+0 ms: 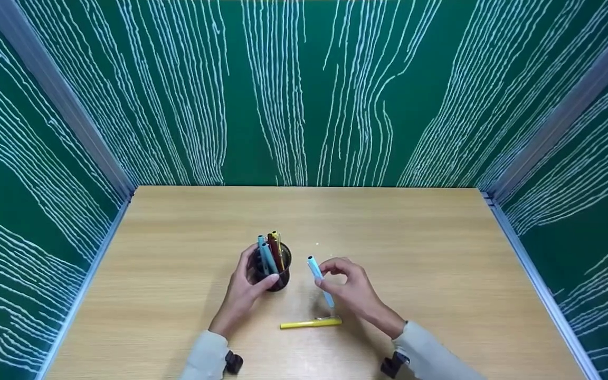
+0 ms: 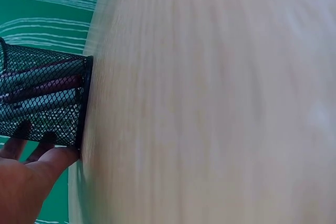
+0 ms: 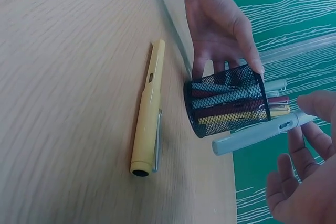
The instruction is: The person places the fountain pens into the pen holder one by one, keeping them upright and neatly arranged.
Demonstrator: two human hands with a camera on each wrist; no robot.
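My left hand [image 1: 241,298] grips a black mesh pen cup [image 1: 281,283], fingers round its far side and thumb near the rim. The cup stands upright on the table and holds several pens, among them light blue, dark red and yellow ones. To the right of the cup, my right hand [image 1: 355,291] pinches a light blue pen [image 3: 252,136] between thumb and fingers; the pen is tilted and raised above the table. A yellow pen [image 1: 309,323] with a metal clip lies nearer the front, below both hands.
The wooden table [image 1: 415,227] is bordered by green panels [image 1: 330,89] with white wavy lines at the back and sides. Grey metal posts [image 1: 66,100] stand at the corners. Dark wrist devices [image 1: 234,363] sit at both sleeves.
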